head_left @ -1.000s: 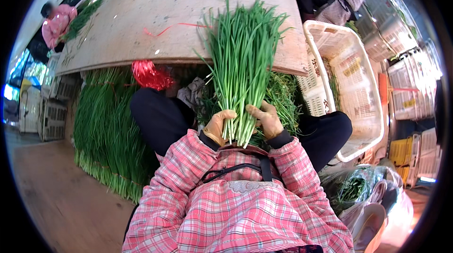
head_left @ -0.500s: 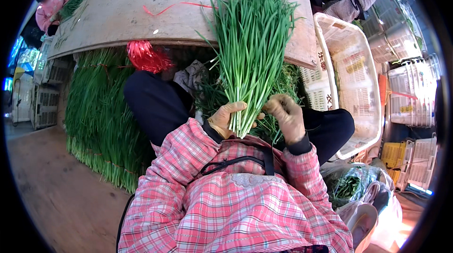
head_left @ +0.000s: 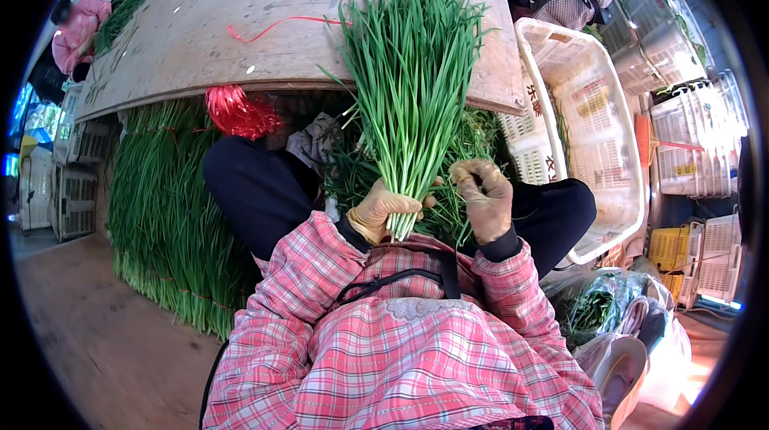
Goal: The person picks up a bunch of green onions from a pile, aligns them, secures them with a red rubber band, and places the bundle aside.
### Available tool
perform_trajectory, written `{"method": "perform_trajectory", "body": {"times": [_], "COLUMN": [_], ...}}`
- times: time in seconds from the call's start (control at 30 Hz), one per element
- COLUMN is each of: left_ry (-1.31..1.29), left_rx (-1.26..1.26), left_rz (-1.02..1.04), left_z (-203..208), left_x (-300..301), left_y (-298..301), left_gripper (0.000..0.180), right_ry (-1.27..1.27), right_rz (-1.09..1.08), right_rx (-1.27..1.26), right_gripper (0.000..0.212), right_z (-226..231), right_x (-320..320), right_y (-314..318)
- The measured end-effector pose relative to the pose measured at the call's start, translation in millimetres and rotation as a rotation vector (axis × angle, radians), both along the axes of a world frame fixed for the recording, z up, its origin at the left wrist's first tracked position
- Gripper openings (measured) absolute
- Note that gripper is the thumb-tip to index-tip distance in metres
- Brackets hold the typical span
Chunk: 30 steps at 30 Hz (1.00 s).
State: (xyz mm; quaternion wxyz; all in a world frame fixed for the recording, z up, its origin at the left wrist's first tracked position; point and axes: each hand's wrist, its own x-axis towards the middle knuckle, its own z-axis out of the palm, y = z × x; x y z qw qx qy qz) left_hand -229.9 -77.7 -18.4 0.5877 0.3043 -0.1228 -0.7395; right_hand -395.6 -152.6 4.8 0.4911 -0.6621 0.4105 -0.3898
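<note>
A thick bunch of green garlic chives (head_left: 412, 85) stands in front of me, leaves fanned out upward over the board and pale cut ends gathered low. My gloved left hand (head_left: 386, 209) is wrapped around the lower stems, with its fingertips showing on the bunch's right side. Just right of the stems, my gloved right hand (head_left: 485, 204) is raised apart from the bunch. Its thumb and fingers curl together in a pinch; what is between them, if anything, is too small to make out. Loose greens (head_left: 477, 145) lie beneath and behind the bunch.
A wooden board (head_left: 288, 45) spans the front, with a red ribbon (head_left: 280, 27) on it. Red ties (head_left: 239, 112) hang at its edge. Bundled chives (head_left: 172, 213) stand at left. A white crate (head_left: 605, 141) and plastic bag (head_left: 601, 302) are at right. Other people sit beyond the board.
The gap between my right hand and the stems has widened, and its fingers are curled more tightly. My left hand keeps its hold on the bunch. The whole view has shifted slightly.
</note>
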Motion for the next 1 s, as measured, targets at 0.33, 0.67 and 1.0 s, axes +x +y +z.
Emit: {"method": "perform_trajectory", "body": {"times": [0.33,0.67,1.0], "left_ry": [-0.061,-0.023,-0.004], "left_rx": [-0.010,-0.006,-0.051], "left_rz": [-0.076,-0.110,-0.057], "left_z": [-18.0,-28.3,-7.2], "left_x": [4.5,7.3,5.5], "left_y": [1.5,1.5,2.4], "left_gripper": [0.054,0.053,0.055], "right_ry": [0.442,0.410,0.111], "right_rz": [0.257,0.176,-0.109], "right_rx": [-0.526,-0.256,-0.142], "right_gripper": [0.012,0.023,0.012], "right_z": [-2.6,16.5,18.0], "right_x": [12.8,1.6,0.3], "right_y": [4.5,1.3,-6.8]}}
